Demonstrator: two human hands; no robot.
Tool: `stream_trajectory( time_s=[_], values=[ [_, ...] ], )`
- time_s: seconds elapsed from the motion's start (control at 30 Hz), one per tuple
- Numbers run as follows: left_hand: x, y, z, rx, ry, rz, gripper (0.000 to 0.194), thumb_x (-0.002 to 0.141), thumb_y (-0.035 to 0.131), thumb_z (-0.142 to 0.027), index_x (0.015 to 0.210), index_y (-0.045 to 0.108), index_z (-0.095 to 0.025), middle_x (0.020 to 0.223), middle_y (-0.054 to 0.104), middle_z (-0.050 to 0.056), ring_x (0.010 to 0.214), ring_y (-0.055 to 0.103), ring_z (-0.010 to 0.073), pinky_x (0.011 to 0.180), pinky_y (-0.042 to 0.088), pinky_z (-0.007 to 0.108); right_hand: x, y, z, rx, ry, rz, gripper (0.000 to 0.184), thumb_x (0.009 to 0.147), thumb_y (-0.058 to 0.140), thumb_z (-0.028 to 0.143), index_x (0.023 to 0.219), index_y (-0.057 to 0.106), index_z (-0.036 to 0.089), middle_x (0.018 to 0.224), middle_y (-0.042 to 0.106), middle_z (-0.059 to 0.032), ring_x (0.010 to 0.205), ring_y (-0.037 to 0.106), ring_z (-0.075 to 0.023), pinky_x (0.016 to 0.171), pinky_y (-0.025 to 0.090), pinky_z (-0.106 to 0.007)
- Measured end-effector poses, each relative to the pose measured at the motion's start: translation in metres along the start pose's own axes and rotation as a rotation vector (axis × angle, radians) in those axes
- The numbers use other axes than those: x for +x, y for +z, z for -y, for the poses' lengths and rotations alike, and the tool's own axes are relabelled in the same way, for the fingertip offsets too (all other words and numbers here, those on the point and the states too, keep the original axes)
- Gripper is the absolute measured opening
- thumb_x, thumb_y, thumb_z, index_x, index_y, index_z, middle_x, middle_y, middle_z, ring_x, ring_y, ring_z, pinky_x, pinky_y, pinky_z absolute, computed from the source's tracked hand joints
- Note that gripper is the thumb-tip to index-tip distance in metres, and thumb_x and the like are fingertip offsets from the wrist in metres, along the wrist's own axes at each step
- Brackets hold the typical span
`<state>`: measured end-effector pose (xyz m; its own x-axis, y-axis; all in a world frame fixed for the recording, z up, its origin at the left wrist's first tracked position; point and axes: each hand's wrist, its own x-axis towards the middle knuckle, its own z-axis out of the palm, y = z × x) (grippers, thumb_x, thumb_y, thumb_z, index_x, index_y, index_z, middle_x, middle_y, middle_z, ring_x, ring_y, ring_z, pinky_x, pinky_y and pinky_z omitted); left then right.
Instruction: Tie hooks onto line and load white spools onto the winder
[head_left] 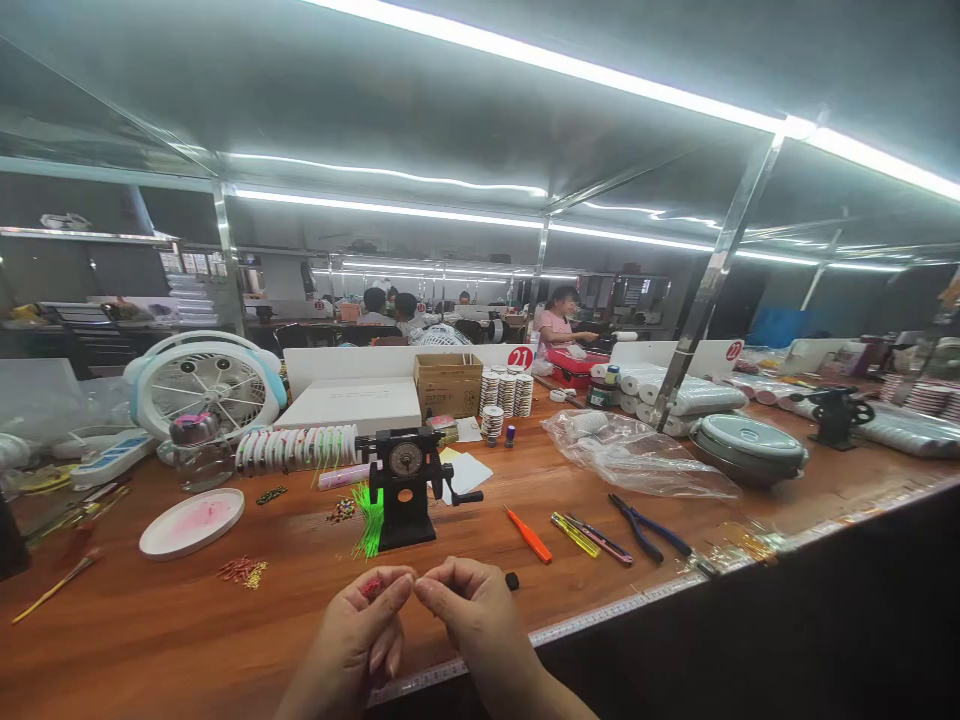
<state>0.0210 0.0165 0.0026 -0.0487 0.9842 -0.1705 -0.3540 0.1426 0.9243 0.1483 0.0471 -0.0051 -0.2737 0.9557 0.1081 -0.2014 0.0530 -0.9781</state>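
My left hand (367, 625) is closed near the table's front edge, with a small red bundle (373, 588) showing among its fingers. Thumb and finger of my right hand (480, 615) are pinched together, almost touching the left fingertips. Whatever lies between the fingertips is too small to make out. Just beyond the hands stands a black hand-crank winder (405, 490) with a dial. White spools (300, 447) sit in a row on its shaft. Bright green strips (370, 520) lie against its base. Small red and yellow pieces (242, 572) are heaped to the left.
An orange screwdriver (529, 535), a yellow-handled tool (575, 535) and blue-handled pliers (649, 527) lie at the right. A white dish (192, 523) and a fan (206, 385) stand at the left. Behind are a cardboard box (448, 385) and a plastic bag (630, 455). A person (559, 325) sits farther back.
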Motion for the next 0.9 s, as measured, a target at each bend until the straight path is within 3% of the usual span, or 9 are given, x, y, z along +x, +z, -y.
stream_trajectory(
  time_s=[0.1,0.23,0.3,0.4,0.53,0.67,0.77,0.9],
  values=[
    [0.002,0.002,-0.001,0.041,0.05,-0.046,0.038,0.057,0.077,-0.048,0.069,0.063,-0.015,0.033,0.031,-0.011,0.031,0.023,0.0033,0.032,0.021,0.017,-0.002,0.004,-0.001,0.011,0.007,0.031,0.027,0.069,0.068,0.037,0.064,0.063,0.011,0.057,0.051,0.0009,0.057,0.04,-0.0102,0.058,0.033,-0.024],
    [0.006,-0.004,-0.006,0.104,0.179,-0.174,0.041,0.049,0.08,-0.049,0.066,0.064,-0.016,0.039,0.048,-0.006,0.034,0.038,0.0061,0.036,0.03,0.018,-0.003,0.005,-0.002,-0.051,0.013,0.072,0.013,0.07,0.061,0.024,0.066,0.06,0.012,0.057,0.05,0.0022,0.056,0.039,-0.0094,0.056,0.032,-0.023],
    [0.007,-0.007,-0.007,0.136,0.188,-0.131,0.04,0.05,0.079,-0.051,0.062,0.062,-0.017,0.048,0.057,-0.002,0.036,0.043,0.0075,0.038,0.033,0.02,-0.003,0.004,-0.001,-0.135,0.017,0.139,0.007,0.071,0.056,0.018,0.068,0.059,0.013,0.058,0.05,0.0025,0.055,0.04,-0.009,0.054,0.032,-0.022],
    [0.009,-0.017,-0.007,0.303,0.234,-0.045,0.037,0.062,0.07,-0.053,0.059,0.057,-0.018,0.044,0.051,-0.004,0.036,0.042,0.0087,0.04,0.033,0.021,-0.003,0.002,-0.002,-0.383,-0.015,0.2,0.01,0.072,0.05,0.012,0.072,0.06,0.014,0.061,0.053,0.0017,0.056,0.043,-0.0099,0.053,0.033,-0.021],
    [0.012,-0.033,-0.013,0.696,0.466,-0.22,0.027,0.073,0.062,-0.045,0.063,0.059,-0.021,0.039,0.039,-0.007,0.039,0.04,0.0108,0.045,0.032,0.021,0.003,-0.008,-0.014,-0.834,-0.178,0.055,0.016,0.075,0.045,0.007,0.078,0.058,0.016,0.075,0.059,-0.0038,0.069,0.054,-0.0158,0.063,0.039,-0.025],
    [0.011,-0.042,-0.02,0.746,0.514,-0.288,0.026,0.073,0.06,-0.047,0.062,0.061,-0.023,0.047,0.052,-0.003,0.043,0.048,0.0141,0.049,0.038,0.023,0.011,-0.022,-0.027,-1.04,-0.206,-0.028,0.022,0.077,0.041,0.002,0.079,0.06,0.014,0.088,0.06,-0.0106,0.083,0.056,-0.0213,0.075,0.042,-0.031],
    [0.006,-0.041,-0.019,0.806,0.548,-0.271,0.026,0.069,0.063,-0.051,0.065,0.066,-0.025,0.063,0.064,0.001,0.05,0.052,0.0163,0.052,0.041,0.024,0.012,-0.03,-0.023,-0.962,-0.208,-0.067,0.023,0.078,0.045,0.004,0.075,0.065,0.015,0.089,0.06,-0.0111,0.087,0.055,-0.0231,0.078,0.043,-0.034],
    [-0.002,-0.028,-0.01,0.837,0.249,-0.082,0.029,0.071,0.062,-0.05,0.067,0.071,-0.023,0.043,0.056,-0.001,0.039,0.046,0.0149,0.044,0.038,0.024,0.005,-0.027,-0.001,-0.511,-0.293,-0.118,0.02,0.087,0.049,0.023,0.096,0.065,0.016,0.099,0.061,-0.0094,0.095,0.056,-0.0203,0.085,0.042,-0.032]
  ],
)
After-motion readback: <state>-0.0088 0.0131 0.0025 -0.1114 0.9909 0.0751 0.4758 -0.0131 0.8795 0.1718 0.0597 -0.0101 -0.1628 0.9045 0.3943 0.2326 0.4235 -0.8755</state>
